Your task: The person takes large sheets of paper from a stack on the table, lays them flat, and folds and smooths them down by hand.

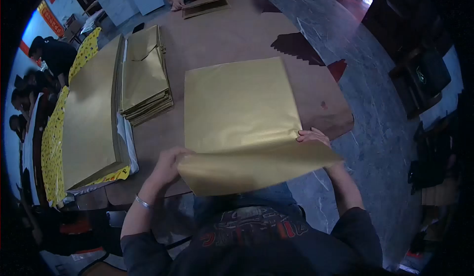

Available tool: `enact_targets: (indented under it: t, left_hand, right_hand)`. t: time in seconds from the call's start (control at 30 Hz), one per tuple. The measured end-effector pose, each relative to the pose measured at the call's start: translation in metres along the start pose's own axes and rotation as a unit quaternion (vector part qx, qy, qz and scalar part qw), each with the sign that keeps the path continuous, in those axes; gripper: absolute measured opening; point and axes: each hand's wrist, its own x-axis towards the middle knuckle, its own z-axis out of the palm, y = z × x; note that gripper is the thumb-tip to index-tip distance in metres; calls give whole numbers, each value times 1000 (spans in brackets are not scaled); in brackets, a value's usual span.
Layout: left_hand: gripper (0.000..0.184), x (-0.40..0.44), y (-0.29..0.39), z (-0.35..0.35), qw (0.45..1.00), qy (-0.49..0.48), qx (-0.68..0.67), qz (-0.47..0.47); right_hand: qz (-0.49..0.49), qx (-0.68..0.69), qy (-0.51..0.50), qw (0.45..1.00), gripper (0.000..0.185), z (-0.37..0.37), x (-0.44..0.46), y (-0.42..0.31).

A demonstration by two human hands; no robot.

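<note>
A large sheet of gold paper (237, 103) lies on the brown table in front of me, its near part bent up and hanging over the table edge toward my body. My left hand (172, 163) holds the sheet's left side at the bend, with its fingertips partly hidden by the paper. At the right side, my right hand (314, 137) has its fingers curled over the paper at the bend, and the raised flap covers the rest of that hand.
A stack of folded gold paper (145, 73) lies left of my sheet. Beyond it, a pile of large flat sheets (91, 113) rests on yellow patterned wrapping. Across the brown table (222, 39), a person in red holds a folded gold piece (206, 6). Other people are at far left.
</note>
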Motion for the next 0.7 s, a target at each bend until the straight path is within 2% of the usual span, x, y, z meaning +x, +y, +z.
enact_targets:
  t: [0.03, 0.07, 0.1, 0.13, 0.17, 0.2, 0.27, 0.3, 0.33, 0.37, 0.4, 0.47, 0.5, 0.57, 0.6, 0.63, 0.67, 0.7]
  left_hand:
    - [15, 7, -2, -5, 999, 20, -7, -41]
    - [14, 16, -4, -8, 996, 39, -15, -82]
    - [13, 27, -9, -7, 985, 83, -143, -37]
    - [13, 38, -13, -5, 986, 83, -143, -35]
    - [13, 50, -14, 0, 954, 124, -266, -63]
    - [14, 63, -11, 5, 905, 161, -384, -91]
    - [18, 81, -5, 0, 919, 154, -339, -129]
    - [19, 96, -60, 4, 961, 146, -194, -135]
    - [20, 108, -90, 5, 980, 136, -47, -137]
    - [26, 111, -65, 1, 963, 103, -96, -228]
    - [26, 109, -61, 2, 963, 100, -98, -229]
    - [36, 102, -55, 3, 945, 53, -255, -196]
    - [49, 92, -16, 8, 903, 88, -362, -214]
    - [54, 79, -27, 14, 912, 71, -348, -204]
    - [59, 77, -31, 14, 920, 59, -336, -191]
    - [57, 74, -33, 11, 943, 49, -260, -200]
    - [57, 75, -35, 12, 942, 49, -262, -204]
    - [55, 77, -37, 14, 960, 62, -189, -195]
  right_hand:
    - [-52, -57, 64, 995, 14, 6, 2, 0]
    - [-55, -59, 64, 995, 14, 9, 6, 0]
    - [71, -36, 127, 989, 14, 11, 15, -11]
    - [196, -12, 187, 962, 15, 12, 25, -25]
    - [216, -36, 236, 947, 20, 11, 41, -41]
    - [218, -36, 239, 946, 20, 15, 51, -31]
    - [195, -61, 312, 928, 23, 29, 65, -7]
    - [276, -84, 268, 919, 28, 23, 74, -21]
    - [276, -87, 271, 918, 28, 21, 81, -21]
    - [299, -127, 233, 916, 30, 20, 86, -21]
    - [323, -166, 193, 912, 33, 20, 87, -20]
    - [349, -173, 172, 905, 35, 19, 88, -13]
    - [337, -168, 175, 910, 37, 19, 87, -10]
    - [328, -160, 176, 914, 38, 23, 81, -8]
    - [311, -113, 215, 919, 38, 25, 74, -10]
    - [295, -65, 250, 920, 40, 27, 69, -19]
    - [337, 11, 229, 913, 44, 24, 64, -31]
    - [337, 10, 224, 914, 44, 29, 54, -30]
